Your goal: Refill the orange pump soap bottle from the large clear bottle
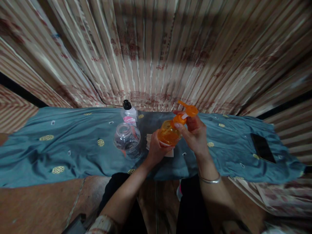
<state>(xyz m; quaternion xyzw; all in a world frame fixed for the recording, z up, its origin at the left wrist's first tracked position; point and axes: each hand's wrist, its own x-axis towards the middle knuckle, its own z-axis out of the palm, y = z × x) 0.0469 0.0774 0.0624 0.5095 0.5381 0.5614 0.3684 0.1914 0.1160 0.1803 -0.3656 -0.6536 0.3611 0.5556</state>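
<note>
My left hand [157, 146] is wrapped round the lower body of a pump bottle [170, 131] holding orange liquid. The bottle leans to the right, above the table. At its neck, the fingers of my right hand [194, 131] close on the orange pump collar [179, 119]. The orange pump head [191, 110] stands raised on its pale stem, its spout pointing up and left. A clear, round, open-mouthed container [127, 140] stands to the left of my left hand. Behind it is a clear bottle [129, 113] with a black cap and a pink label.
A blue-green cloth [83, 146] with yellow pineapple prints covers the narrow table. Under my hands lies a pale paper or cloth piece [170, 154]. A dark flat tablet or phone [262, 148] lies at the right. Striped curtains [156, 58] hang close behind the table.
</note>
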